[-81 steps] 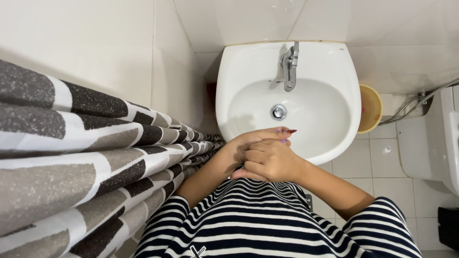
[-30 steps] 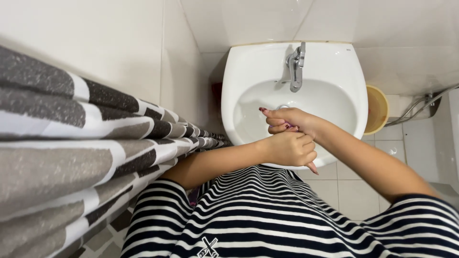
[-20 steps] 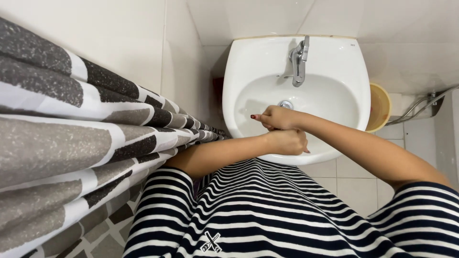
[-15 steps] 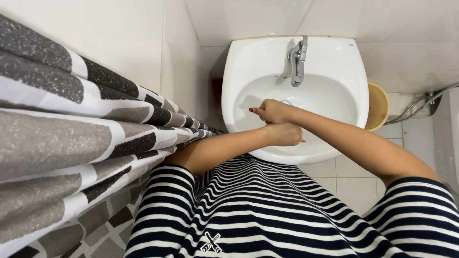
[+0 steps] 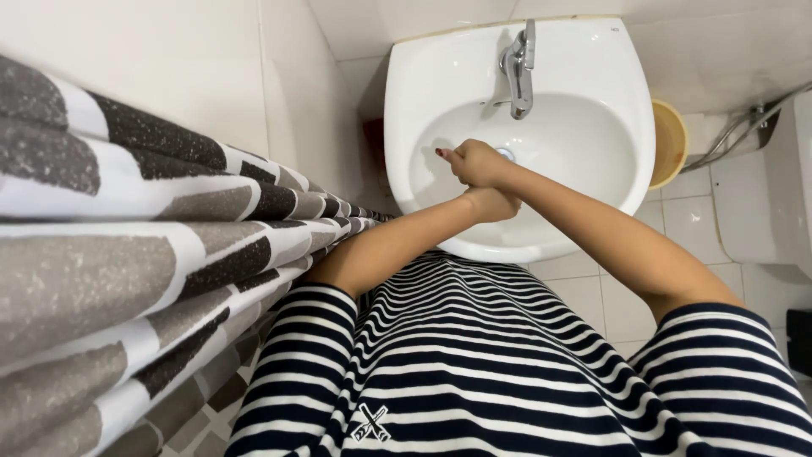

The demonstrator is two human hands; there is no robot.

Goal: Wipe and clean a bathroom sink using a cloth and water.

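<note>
Both my hands are over the bowl of a white wall sink (image 5: 611, 89). My right hand (image 5: 472, 162) is curled into a loose fist with red-painted nails, just in front of the drain and below the chrome tap (image 5: 519, 63). Pressed against the right wrist from underneath is my left hand (image 5: 496, 204), its fingers folded, near the sink's front rim. Neither hand holds an object. No water is seen running from the tap.
A grey, black and white shower curtain (image 5: 127, 254) hangs close on the left. A round yellowish bin (image 5: 668, 142) stands on the tiled floor right of the sink, with hoses (image 5: 744, 127) and a white fixture (image 5: 774, 195) beyond. I wear a navy striped top (image 5: 507, 364).
My joined hands have moved away from my body, from the sink's front rim to over the bowl near the drain. The left hand has slid from the right hand's back to its wrist.
</note>
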